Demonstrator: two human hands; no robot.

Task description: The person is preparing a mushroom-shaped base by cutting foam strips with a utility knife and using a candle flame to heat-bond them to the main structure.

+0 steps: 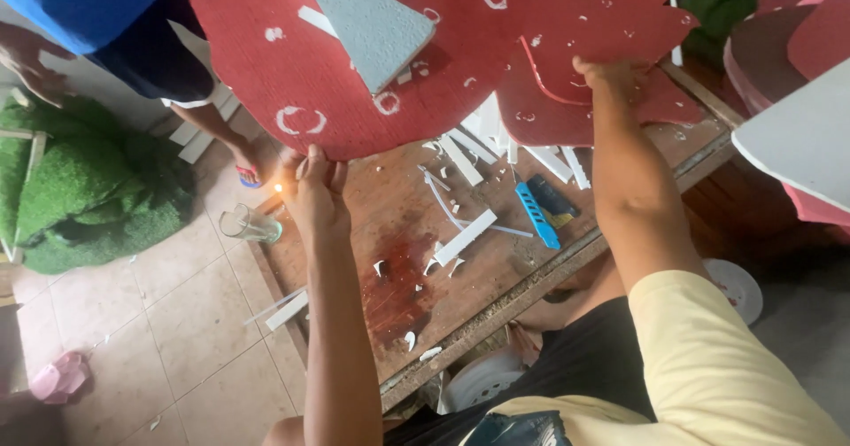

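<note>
Left hand [317,189] gripped the near lower edge of a large red sheet [292,65] dotted with white ring marks, fingers closed over the rim, while the right hand [606,76] pinched the sheet's opposite edge, thumb underneath; the pair apparently kept the floppy piece lifted and spread flat above the wooden bench [425,260]. The sheet thus lay above and ahead of both hands, spanning the gap between them, with a grey offcut [367,16] resting on it and, on the bench below, white strips [465,238] and a blue utility knife [537,216].
</note>
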